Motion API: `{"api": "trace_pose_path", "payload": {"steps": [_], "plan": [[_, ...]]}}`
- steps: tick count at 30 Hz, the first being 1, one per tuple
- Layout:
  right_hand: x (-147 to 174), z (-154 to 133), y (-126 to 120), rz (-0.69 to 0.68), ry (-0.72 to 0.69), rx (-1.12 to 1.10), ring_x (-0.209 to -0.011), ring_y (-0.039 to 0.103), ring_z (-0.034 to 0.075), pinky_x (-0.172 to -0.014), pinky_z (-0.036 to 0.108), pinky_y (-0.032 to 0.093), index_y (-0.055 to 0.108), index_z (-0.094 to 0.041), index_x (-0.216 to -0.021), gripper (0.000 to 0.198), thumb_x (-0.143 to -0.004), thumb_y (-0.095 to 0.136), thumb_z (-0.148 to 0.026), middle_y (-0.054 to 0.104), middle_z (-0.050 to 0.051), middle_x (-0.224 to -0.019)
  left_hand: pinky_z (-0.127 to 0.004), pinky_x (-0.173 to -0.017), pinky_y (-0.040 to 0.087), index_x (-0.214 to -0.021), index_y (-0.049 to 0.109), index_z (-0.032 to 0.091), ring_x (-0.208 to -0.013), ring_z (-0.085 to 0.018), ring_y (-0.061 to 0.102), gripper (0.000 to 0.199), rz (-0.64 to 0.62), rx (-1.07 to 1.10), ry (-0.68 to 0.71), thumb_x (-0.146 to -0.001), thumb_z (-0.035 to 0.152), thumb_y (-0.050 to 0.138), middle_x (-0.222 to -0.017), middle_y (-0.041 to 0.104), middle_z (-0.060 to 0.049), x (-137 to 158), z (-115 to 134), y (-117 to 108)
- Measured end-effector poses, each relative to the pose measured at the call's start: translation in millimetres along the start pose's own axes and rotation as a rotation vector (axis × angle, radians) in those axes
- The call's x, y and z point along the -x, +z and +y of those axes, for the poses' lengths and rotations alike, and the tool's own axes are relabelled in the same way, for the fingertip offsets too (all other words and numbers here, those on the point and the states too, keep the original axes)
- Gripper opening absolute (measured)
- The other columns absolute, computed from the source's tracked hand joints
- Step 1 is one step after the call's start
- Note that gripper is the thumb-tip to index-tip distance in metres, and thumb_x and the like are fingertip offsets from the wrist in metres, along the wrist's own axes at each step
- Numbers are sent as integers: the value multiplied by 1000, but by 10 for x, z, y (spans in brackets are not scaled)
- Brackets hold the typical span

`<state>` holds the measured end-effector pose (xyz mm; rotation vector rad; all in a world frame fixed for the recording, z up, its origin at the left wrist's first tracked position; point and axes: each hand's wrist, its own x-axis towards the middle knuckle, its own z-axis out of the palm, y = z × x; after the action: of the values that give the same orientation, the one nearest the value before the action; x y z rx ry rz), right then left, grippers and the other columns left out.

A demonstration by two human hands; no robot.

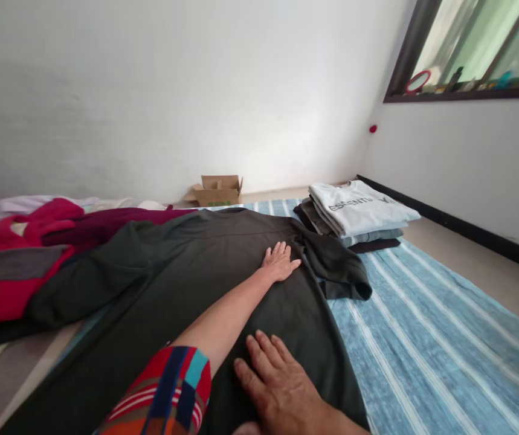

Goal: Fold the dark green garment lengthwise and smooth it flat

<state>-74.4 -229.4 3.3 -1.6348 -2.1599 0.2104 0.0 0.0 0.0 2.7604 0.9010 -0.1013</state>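
A dark green shirt lies spread flat on a blue striped mat. My left hand is stretched far forward and rests palm down on the shirt's upper part, fingers apart, close to its right sleeve, which is folded over. My right hand presses flat on the shirt's lower part near me, fingers spread. Neither hand grips the fabric. My left arm wears a short sleeve with a bright striped pattern.
A stack of folded shirts, a white one with lettering on top, sits at the mat's far right. Red, maroon and grey clothes are piled at left. A small cardboard box stands by the far wall. A window is at upper right.
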Motion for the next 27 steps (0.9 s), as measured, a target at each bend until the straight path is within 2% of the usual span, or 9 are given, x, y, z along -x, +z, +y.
{"api": "trace_pose_path", "payload": {"steps": [4, 9, 13, 15, 18, 21, 24, 27], "plan": [[256, 136, 109, 44, 45, -15, -138, 25, 30, -111, 47, 25, 36, -18, -142, 73, -86, 47, -63, 31, 17, -148, -48, -113, 8, -146, 25, 12, -143, -25, 5, 71, 2, -10, 0, -90, 56, 25, -156, 10, -11, 77, 61, 15], [174, 227, 117, 254, 51, 40, -127, 44, 29, -106, 42, 36, 48, -21, -133, 61, -84, 54, -57, 49, 13, -137, -49, -113, 10, -144, 28, 11, -143, -26, 8, 68, 33, -16, -3, -91, 53, 26, -155, 14, -13, 133, 62, 17], [105, 457, -108, 425, 204, 97, -100, 60, 23, -90, 35, 45, 62, -19, -105, 22, -89, 52, -31, 65, 9, -107, -50, -112, 16, -139, 36, 14, -141, -27, 18, 59, 98, 0, 1, -91, 48, 31, -152, 26, -15, 141, 46, -6], [120, 583, -239, 452, 330, 173, -84, 61, 21, -79, 33, 46, 63, -19, -91, 17, -90, 46, -21, 66, 7, -88, -47, -109, 25, -134, 41, 14, -137, -27, 30, 52, 157, 18, -9, -90, 41, 34, -146, 37, -16, 116, 72, -44], [166, 716, -406, 389, 543, 281, -72, 60, 20, -69, 31, 43, 60, -19, -75, 21, -91, 46, -19, 62, 5, -73, -39, -105, 33, -129, 45, 12, -127, -25, 43, 44, 273, 47, -8, -87, 25, 37, -136, 48, -16, 43, 188, -135], [196, 774, -526, 222, 750, 267, -70, 64, 24, -61, 30, 42, 60, -19, -75, 24, -92, 46, -26, 65, 7, -72, -35, -107, 32, -128, 45, 15, -126, -22, 42, 47, 363, 66, 67, -81, 15, 40, -133, 50, -12, -32, 388, -229], [209, 808, -609, 25, 898, 205, -72, 67, 30, -57, 32, 42, 63, -18, -85, 27, -92, 45, -37, 69, 12, -75, -32, -104, 36, -125, 47, 19, -122, -23, 43, 50, 368, 65, 198, -75, 15, 48, -128, 52, -9, -75, 631, -281], [236, 855, -674, -75, 941, 129, -79, 68, 33, -58, 33, 43, 63, -15, -92, 33, -90, 48, -44, 70, 16, -83, -37, -99, 41, -129, 44, 18, -121, -28, 42, 60, 318, -1, 277, -70, 16, 56, -132, 45, -12, -99, 861, -272]]}}
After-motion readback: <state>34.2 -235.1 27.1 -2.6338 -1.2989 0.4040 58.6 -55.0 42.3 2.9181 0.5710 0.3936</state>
